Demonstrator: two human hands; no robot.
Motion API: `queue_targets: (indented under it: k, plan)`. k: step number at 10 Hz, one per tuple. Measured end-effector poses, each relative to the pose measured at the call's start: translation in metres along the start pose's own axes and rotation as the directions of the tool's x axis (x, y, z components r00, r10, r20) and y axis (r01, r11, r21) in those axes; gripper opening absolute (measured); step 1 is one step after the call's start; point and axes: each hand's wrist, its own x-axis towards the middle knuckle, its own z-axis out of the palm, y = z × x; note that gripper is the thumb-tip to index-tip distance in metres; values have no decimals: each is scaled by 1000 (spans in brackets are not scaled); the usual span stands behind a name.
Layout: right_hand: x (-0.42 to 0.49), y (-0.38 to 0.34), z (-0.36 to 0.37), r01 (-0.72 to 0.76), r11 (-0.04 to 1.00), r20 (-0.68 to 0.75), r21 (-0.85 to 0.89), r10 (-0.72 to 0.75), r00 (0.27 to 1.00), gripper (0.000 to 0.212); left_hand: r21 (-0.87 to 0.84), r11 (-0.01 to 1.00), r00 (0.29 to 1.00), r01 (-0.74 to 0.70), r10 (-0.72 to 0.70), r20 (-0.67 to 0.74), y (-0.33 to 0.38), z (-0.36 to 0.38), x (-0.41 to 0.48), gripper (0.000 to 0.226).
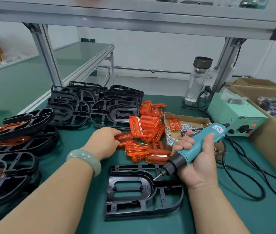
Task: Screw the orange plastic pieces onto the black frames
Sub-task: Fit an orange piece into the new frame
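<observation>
A black frame (143, 191) lies flat on the green mat in front of me, with nothing orange on it. My right hand (196, 159) grips a teal electric screwdriver (199, 146), its bit pointing down-left just above the frame's top right part. My left hand (106, 141), a pale green bangle on its wrist, reaches into the pile of orange plastic pieces (146, 130) and pinches one orange piece (123, 137) at the pile's left edge. A shallow cardboard tray (191, 119) holding loose screws (172, 137) sits right of the pile.
Bare black frames (93, 103) are heaped at the back. Frames fitted with orange pieces (15, 137) are stacked at the left. A green power box (235, 115), its black cable (245, 169), a glass bottle (198, 80) and cardboard boxes (272, 132) stand at the right.
</observation>
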Motion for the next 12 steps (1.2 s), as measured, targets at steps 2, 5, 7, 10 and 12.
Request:
queue_targets:
  k: [2, 5, 7, 10, 12]
  plan:
    - [0, -1, 0, 5, 1000, -2, 7, -5, 1000, 43, -387, 922, 993, 34, -76, -95, -5, -2, -16, 20]
    - [-1, -3, -1, 10, 1000, 3, 7, -10, 1000, 44, -657, 751, 988, -72, -39, -152, 8, -5, -46, 21]
    - [-1, -2, -2, 19, 1000, 3, -6, -19, 1000, 44, -544, 829, 973, -129, 1, -229, 16, -10, -56, 23]
    - [-3, -2, -1, 15, 1000, 7, 3, -15, 1000, 44, -444, 889, 951, -115, -30, -306, 15, -13, -65, 16]
    - [-3, -3, 0, 9, 1000, -2, 18, -9, 1000, 44, -362, 927, 974, -97, 14, -224, 7, -15, -80, 21]
